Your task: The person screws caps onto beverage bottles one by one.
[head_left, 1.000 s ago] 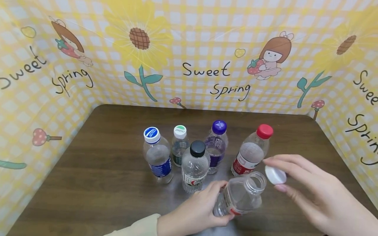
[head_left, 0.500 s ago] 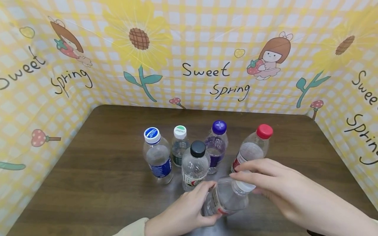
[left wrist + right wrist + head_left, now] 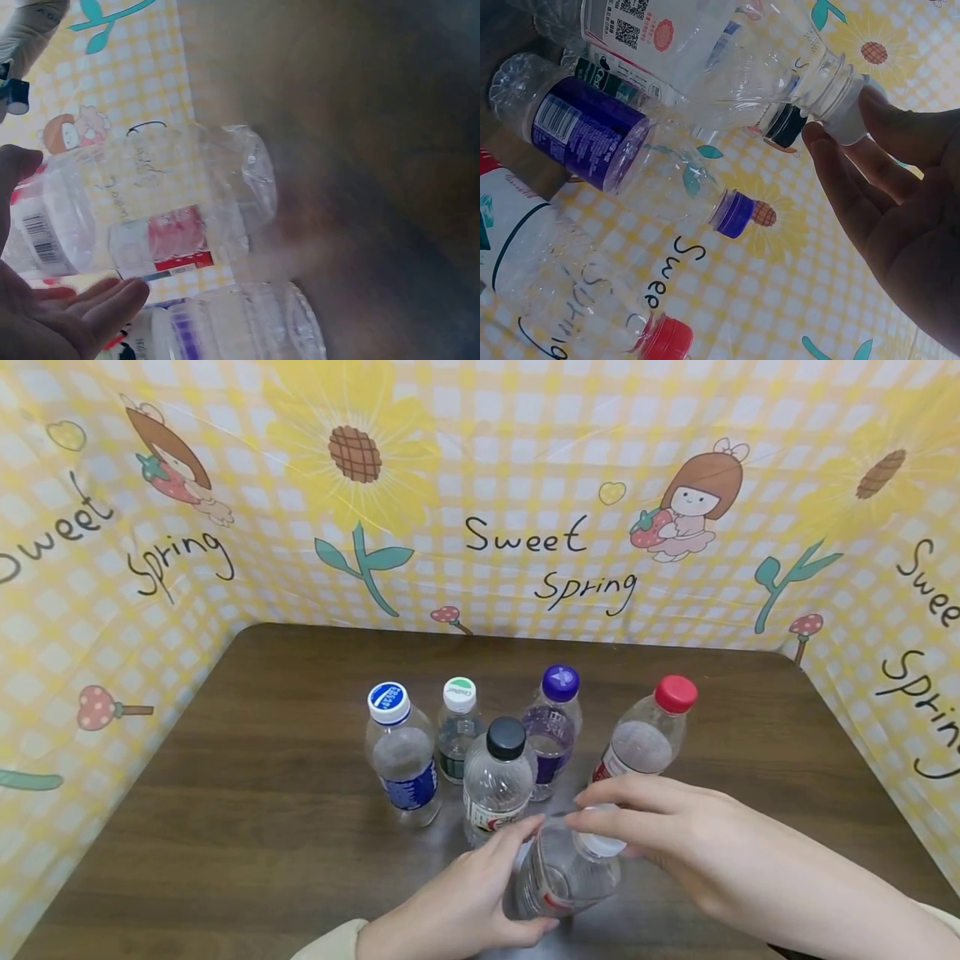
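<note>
My left hand [image 3: 457, 893] holds the body of a clear plastic bottle [image 3: 558, 881] in the head view, thumb on one side and fingers on the other. The bottle leans slightly; whether its base touches the table cannot be told. My right hand [image 3: 690, 839] pinches the white cap [image 3: 847, 112] at the bottle's mouth, between thumb and fingers. In the head view the fingers partly cover this cap. The left wrist view shows the bottle's clear base [image 3: 251, 180] and its red-and-white label. How tightly the cap sits is not visible.
Several capped bottles stand close by: one blue-labelled [image 3: 408, 785], one with a green-and-white cap [image 3: 460, 693], one black-capped [image 3: 506, 739], one purple-capped [image 3: 561, 683] and one red-capped [image 3: 675, 695]. A patterned cloth [image 3: 525, 468] rises behind the brown table [image 3: 247, 777].
My right hand has brought the white cap leftward onto the bottle's open mouth and stays there. The left hand and the bottle have shifted left, and the bottle stands a little more upright.
</note>
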Demonstrator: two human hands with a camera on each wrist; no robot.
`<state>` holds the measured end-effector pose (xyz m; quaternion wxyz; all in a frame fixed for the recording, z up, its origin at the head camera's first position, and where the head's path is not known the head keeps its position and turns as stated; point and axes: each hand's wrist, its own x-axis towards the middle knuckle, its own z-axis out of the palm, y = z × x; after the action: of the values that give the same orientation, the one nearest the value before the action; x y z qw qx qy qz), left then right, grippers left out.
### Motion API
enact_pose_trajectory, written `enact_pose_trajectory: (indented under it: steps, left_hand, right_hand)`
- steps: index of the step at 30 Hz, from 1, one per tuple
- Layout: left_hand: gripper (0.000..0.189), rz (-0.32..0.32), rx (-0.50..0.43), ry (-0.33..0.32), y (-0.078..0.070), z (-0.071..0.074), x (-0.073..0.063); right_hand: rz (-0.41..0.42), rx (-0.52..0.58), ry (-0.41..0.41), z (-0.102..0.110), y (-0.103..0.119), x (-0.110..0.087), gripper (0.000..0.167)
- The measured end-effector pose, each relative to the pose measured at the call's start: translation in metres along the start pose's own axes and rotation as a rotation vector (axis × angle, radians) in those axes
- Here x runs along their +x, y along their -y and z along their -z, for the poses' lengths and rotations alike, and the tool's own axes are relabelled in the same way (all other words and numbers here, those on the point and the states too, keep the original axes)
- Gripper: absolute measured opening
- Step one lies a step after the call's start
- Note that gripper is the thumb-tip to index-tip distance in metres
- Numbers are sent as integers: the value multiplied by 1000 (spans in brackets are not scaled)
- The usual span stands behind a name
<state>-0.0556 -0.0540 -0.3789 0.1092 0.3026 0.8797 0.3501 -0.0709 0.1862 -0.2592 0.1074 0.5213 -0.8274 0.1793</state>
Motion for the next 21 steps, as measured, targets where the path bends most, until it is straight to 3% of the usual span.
enact_pose_trajectory:
  steps: [4, 6, 13, 17, 19, 21]
  left_hand:
    - [89, -85, 4, -106, -5, -3, -2]
    - [90, -93, -13, -133, -9, -4, -2]
    - [78, -17, -100, -109, -14, -1, 2]
    - [76, -29, -123, -75, -12, 2, 3]
    - [75, -30, -131, -58, -12, 3, 4]
    - [75, -31, -136, -49, -11, 4, 5]
  right_hand:
    - [9, 1, 9, 0, 1, 2, 42]
    - [10, -14, 13, 0, 1, 2, 43]
    - [13, -27, 84, 1, -2, 0, 38]
    - [9, 7, 122, 1, -2, 0, 42]
    - [18, 2, 116, 2, -1, 2, 33]
    - [23, -10, 112, 3, 0, 4, 35]
